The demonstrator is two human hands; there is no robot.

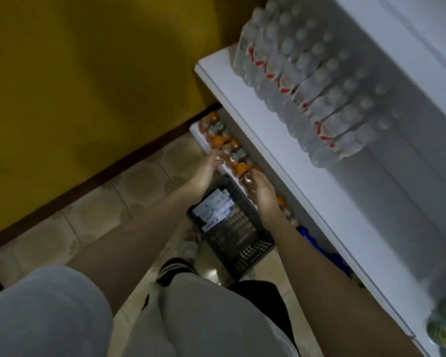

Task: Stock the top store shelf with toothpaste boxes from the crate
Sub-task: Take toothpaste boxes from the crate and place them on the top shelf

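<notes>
Both arms reach down, the right hand (262, 195) and left hand (211, 161) open and empty above the crate (242, 243), where the boxes (214, 207) lie between and below them, nearer the right

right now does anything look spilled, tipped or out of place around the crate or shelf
Nothing stands out. The toothpaste boxes lie inside the black crate on the floor, the wrapped bottle packs sit in rows on the white shelf, and no spill shows.

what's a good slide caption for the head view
Both empty hands, left hand and right hand, reach down toward the black crate of toothpaste boxes below the white shelf.
</notes>
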